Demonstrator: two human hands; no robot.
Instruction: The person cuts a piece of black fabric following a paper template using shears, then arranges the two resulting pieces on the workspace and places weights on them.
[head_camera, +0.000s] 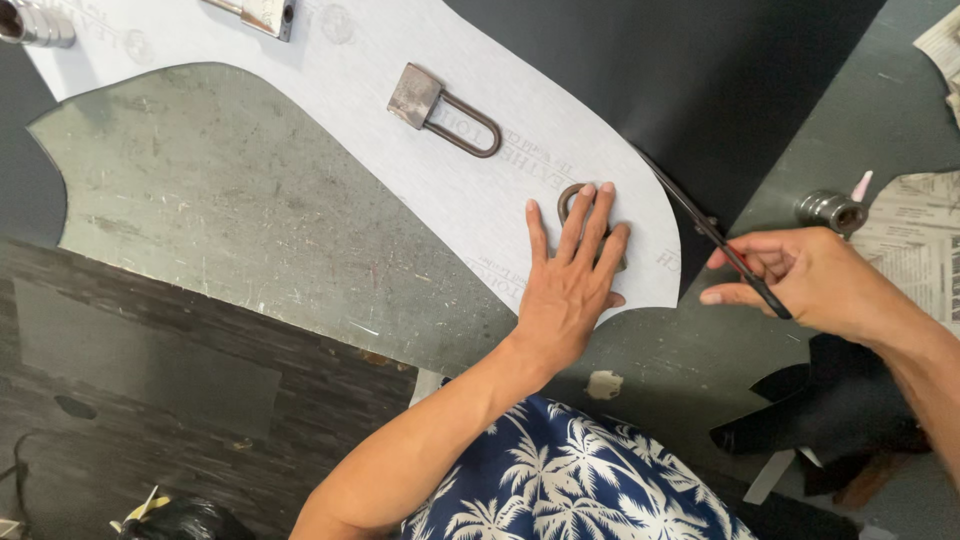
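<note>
Scissors (715, 235), long and dark-bladed, lie along the right-hand edge of the pale grey pattern sheet (470, 190), their tips pointing up and away toward the dark material (700, 90) beyond it. The right hand (790, 280) has its grip closed through and around the handles, fingers curled and thumb stretched forward beneath the blades, so the blades run out from the hand up and to the left, right against the sheet's curved border. How far the blades are parted cannot be told. Just left of that edge the left hand (570, 285) lies flat, fingers spread and held open, pressing down on the sheet; it holds nothing in its grip, but its fingertips cover a rusty padlock (578, 205) resting on the sheet, only part of the shackle showing. A second padlock (440, 110) sits further up the sheet, well apart from both hands, with a third metal piece (262, 14) at the top border. The sheet spreads over a scuffed grey worktop (220, 190). Near the right hand a small metal cylinder (830, 210) stands beside spread newspaper (915, 240), and dark offcuts (820, 410) lie below the wrist. A blue palm-print garment (570, 480) fills the bottom of the view.
</note>
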